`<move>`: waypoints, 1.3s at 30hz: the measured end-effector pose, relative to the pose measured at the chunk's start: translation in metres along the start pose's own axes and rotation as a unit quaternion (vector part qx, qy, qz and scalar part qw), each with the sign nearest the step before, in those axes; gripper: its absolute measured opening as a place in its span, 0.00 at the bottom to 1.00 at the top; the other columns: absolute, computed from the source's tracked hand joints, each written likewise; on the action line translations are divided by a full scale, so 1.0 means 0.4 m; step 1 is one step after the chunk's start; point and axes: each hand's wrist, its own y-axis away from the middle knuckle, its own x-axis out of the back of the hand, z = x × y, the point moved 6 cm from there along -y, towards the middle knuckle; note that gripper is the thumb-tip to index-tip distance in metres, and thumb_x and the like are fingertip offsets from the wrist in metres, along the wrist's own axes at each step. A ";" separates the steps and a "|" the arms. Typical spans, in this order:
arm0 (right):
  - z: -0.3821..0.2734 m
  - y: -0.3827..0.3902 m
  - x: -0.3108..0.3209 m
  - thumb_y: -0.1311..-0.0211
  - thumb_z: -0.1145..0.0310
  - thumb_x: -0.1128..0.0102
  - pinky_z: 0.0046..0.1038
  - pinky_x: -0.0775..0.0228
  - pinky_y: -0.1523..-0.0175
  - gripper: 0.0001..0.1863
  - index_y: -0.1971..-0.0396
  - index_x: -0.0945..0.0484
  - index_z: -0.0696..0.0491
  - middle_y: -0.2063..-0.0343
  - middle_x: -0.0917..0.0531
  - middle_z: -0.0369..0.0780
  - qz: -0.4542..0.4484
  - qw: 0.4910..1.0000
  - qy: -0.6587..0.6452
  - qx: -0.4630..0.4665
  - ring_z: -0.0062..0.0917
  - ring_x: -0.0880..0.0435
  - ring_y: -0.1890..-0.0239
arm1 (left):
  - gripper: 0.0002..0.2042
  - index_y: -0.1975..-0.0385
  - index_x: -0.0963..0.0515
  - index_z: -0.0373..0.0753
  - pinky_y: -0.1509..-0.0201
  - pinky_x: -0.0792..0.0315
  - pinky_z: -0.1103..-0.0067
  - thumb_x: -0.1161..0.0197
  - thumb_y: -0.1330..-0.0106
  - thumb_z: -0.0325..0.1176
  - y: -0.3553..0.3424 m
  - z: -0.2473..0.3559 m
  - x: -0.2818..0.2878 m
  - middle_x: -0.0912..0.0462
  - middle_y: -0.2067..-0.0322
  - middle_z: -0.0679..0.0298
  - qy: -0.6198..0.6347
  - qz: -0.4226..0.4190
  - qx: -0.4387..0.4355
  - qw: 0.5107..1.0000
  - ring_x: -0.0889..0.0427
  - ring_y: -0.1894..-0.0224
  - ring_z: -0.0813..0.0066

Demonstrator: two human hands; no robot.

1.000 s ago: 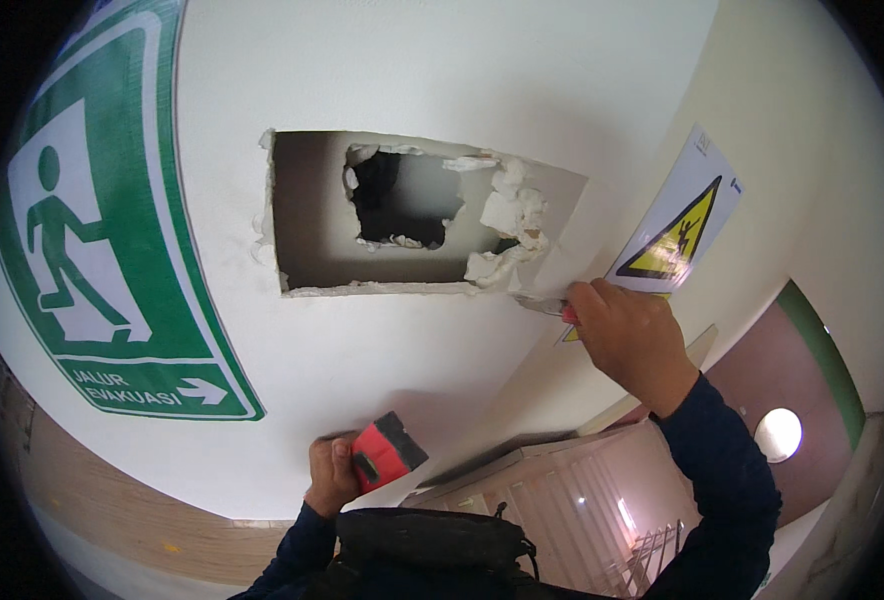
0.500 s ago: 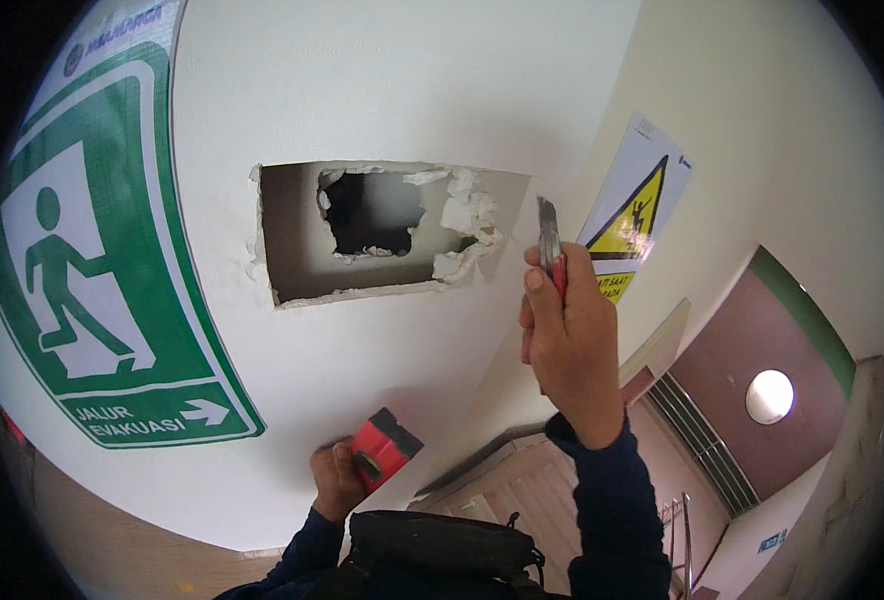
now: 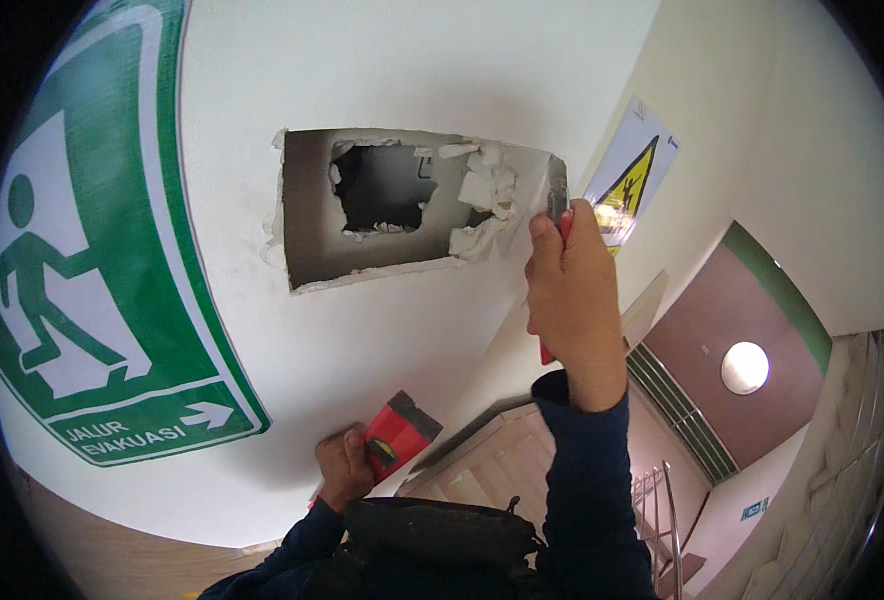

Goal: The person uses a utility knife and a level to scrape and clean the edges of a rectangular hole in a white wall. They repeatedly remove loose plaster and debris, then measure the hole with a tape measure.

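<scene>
My right hand (image 3: 574,300) grips a red-handled utility knife (image 3: 560,182) upright, its blade at the upper right corner of a rectangular cut-out (image 3: 307,200) in the white wall (image 3: 412,70). Inside the recess is a ragged, darker hole (image 3: 372,190), with broken, crumbly white pieces (image 3: 487,185) along its right side. My left hand (image 3: 345,465) is lower, below the cut-out, holding a red spirit level (image 3: 395,432) with dark end cap close to the wall. A dark bag (image 3: 432,535) sits at my body, at the lower edge.
A green evacuation sign (image 3: 112,280) is on the left. A yellow warning sign (image 3: 627,180) hangs on the adjoining wall at right. Lower right are a stairwell with metal railing (image 3: 670,520), a landing and a round light opening (image 3: 745,368). A wooden-looking floor (image 3: 122,545) shows lower left.
My right hand has lifted the knife from the cut-out's lower right to its upper right corner, turning it upright. My left hand still holds the level low. The view has shifted slightly.
</scene>
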 end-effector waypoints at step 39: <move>0.018 0.017 -0.021 0.19 0.62 0.50 0.49 0.29 0.64 0.14 0.55 0.32 0.60 0.72 0.19 0.58 0.056 0.998 -0.013 0.002 0.61 0.18 0.67 | 0.28 0.77 0.22 0.39 0.65 0.32 0.53 0.62 0.19 0.47 -0.011 0.022 0.011 0.23 0.78 0.48 0.006 0.023 0.006 1.000 0.22 0.70 0.36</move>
